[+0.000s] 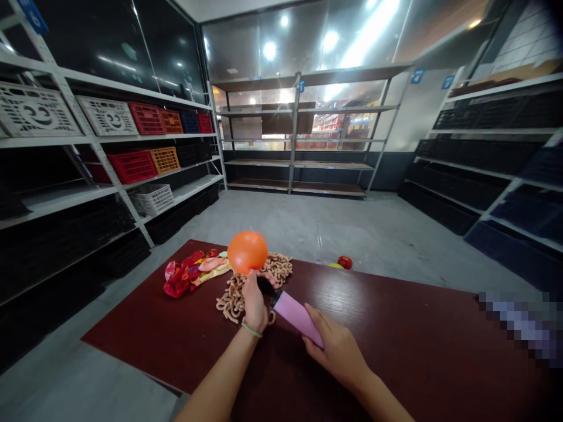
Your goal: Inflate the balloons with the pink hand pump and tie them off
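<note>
My left hand, with a pale green band at the wrist, has its fingers closed at the lower end of a round, inflated orange balloon. My right hand is wrapped round a pink cylinder with a black end, which looks like a hand-held air pump. Its black end points toward my left hand; whether it touches the balloon's neck is hidden. Behind and beside my left hand lies a heap of tan, curled pieces. Left of the balloon is a crumpled red, pink and yellow bundle.
Both hands are over a dark red-brown table. Beyond its far edge are a red round object and a yellow-green one. Shelves with crates stand left, dark bins right, and a metal rack at the back.
</note>
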`<action>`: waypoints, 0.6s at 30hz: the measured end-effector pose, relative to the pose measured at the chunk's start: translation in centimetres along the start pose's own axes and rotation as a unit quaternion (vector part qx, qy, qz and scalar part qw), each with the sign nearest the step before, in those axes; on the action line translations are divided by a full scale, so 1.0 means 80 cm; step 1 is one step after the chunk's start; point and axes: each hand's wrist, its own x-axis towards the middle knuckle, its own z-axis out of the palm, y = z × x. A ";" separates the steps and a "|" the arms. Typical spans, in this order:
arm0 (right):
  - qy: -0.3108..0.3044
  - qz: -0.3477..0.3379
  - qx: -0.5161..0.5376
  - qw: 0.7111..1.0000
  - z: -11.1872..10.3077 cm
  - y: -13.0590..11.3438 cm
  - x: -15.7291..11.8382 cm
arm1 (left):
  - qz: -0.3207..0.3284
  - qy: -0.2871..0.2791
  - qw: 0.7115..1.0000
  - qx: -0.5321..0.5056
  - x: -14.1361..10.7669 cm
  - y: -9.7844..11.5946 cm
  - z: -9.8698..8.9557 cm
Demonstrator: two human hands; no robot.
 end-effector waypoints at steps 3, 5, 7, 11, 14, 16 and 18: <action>0.000 0.006 0.009 1.000 -0.001 0.001 0.000 | -0.007 -0.021 1.000 -0.002 -0.004 0.000 0.001; 0.001 0.009 0.011 1.000 -0.003 0.002 -0.001 | -0.008 -0.039 0.999 -0.003 -0.007 0.001 0.001; -0.005 0.012 0.015 1.000 -0.004 0.001 -0.001 | -0.009 -0.044 0.999 -0.005 -0.008 0.001 0.002; -0.029 0.014 0.032 0.999 -0.006 -0.004 -0.001 | 0.005 -0.028 1.000 0.014 -0.002 0.002 -0.002; -0.040 0.009 0.035 0.999 -0.011 -0.004 0.000 | 0.043 0.004 0.998 0.034 0.013 0.016 -0.011; -0.045 -0.002 0.034 0.998 -0.015 0.000 0.000 | 0.073 0.030 0.996 0.031 0.026 0.032 -0.019; -0.051 -0.014 0.033 0.998 -0.019 0.004 0.000 | 0.091 0.049 0.994 0.019 0.038 0.047 -0.027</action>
